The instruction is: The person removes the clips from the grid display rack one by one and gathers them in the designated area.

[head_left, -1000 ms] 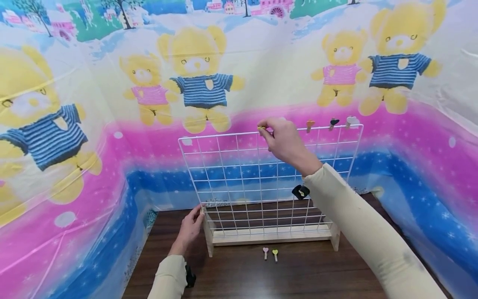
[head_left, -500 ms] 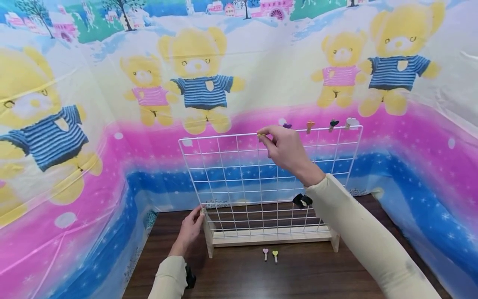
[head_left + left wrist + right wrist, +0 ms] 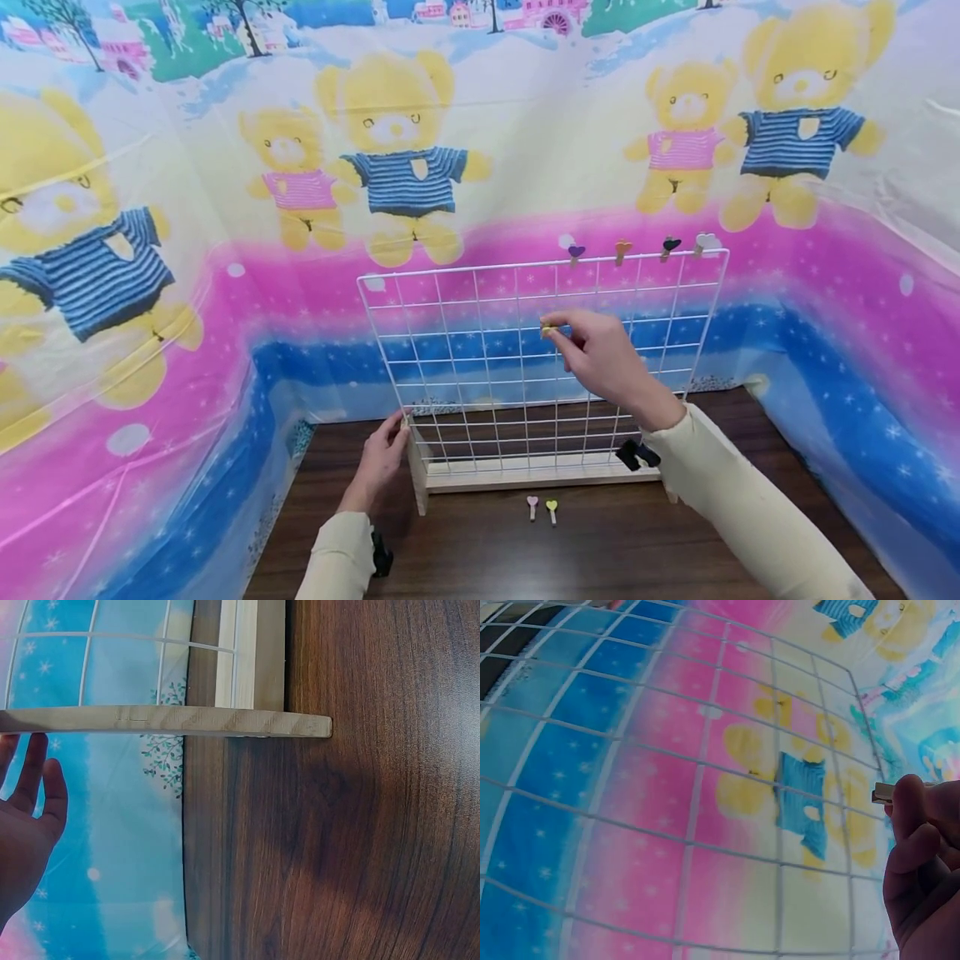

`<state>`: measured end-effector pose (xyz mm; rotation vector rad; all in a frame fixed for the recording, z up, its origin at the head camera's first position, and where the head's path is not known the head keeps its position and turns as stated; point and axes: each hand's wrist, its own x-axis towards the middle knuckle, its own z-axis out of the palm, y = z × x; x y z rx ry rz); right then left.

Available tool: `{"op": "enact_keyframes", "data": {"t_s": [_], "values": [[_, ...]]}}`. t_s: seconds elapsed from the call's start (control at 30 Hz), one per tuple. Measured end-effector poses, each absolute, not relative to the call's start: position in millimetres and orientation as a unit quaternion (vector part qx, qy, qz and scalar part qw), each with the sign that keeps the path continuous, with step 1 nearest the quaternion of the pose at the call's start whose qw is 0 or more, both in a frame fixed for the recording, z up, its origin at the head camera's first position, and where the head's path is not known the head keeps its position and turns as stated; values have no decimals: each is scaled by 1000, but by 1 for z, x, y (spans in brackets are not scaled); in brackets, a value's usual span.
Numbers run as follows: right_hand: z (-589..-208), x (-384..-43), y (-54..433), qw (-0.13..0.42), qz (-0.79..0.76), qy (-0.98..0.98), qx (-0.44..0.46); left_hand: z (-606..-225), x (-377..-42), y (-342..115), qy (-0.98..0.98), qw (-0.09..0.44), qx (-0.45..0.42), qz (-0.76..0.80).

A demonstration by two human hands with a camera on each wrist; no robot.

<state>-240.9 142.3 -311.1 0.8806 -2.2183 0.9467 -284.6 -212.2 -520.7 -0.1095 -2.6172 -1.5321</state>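
My right hand (image 3: 600, 350) is in front of the white wire grid rack (image 3: 516, 310), pinching a small wooden clothespin (image 3: 547, 329) with a yellowish top. In the right wrist view the clothespin's pale wooden end (image 3: 883, 793) pokes out past the fingertips, while the rest is covered by them. My left hand (image 3: 381, 458) holds the upper end of the rack's left wooden leg (image 3: 417, 479). Seen from the left wrist, the hand's (image 3: 26, 814) fingertips meet the leg's (image 3: 187, 720) outer side. Along the top wire hang purple (image 3: 575, 252), orange (image 3: 622, 250), black (image 3: 670, 246) and white (image 3: 703, 243) heart clothespins.
On the dark wooden table (image 3: 480, 554), in front of the rack's base bar (image 3: 540, 475), lie a pink heart clothespin (image 3: 532, 507) and a yellow-green one (image 3: 552, 510). A bear-print cloth (image 3: 525, 167) stands behind and at both sides.
My right hand has come down from the top wire toward me and slightly right, with the clothespin still pinched, uncovering the purple heart clothespin. The left hand keeps its place.
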Motion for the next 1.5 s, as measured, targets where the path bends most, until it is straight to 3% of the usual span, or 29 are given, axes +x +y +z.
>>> {"op": "enact_keyframes", "data": {"t_s": [1.03,1.5], "values": [[-429,-233,188,159,359,-891,228,-519,-283,-210,-866,72,-41,-493],[-460,-225,199,106,368,-906,179,-520,-283,-211,-866,78,-47,-491]]}}
